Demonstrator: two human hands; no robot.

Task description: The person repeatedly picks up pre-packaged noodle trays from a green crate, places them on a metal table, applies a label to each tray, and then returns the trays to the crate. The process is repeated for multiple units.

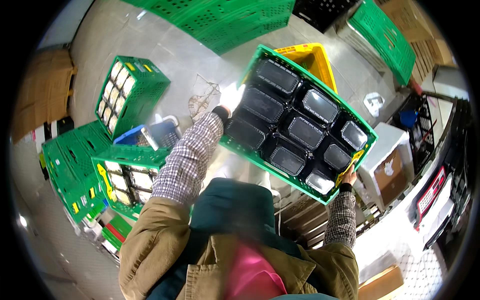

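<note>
A green plastic crate (258,162) is held out in front of me at a slant. Inside it several black plastic food trays (305,132) with ribbed rims sit in rows; whether they contain anything I cannot tell. My left hand (230,102), washed out by glare, grips the crate's left end. At the opposite end my right hand (350,176) has its fingers curled on the rim by a yellow handle (350,164). Both hands are partly hidden by the crate.
A yellow crate (325,62) stands behind the held one. At left, green crates (144,88) hold light-filled packs, near a blue bin (129,135). More green crates (217,22) stand at the back. A white box (390,146) and a scale-like device (431,197) are at right.
</note>
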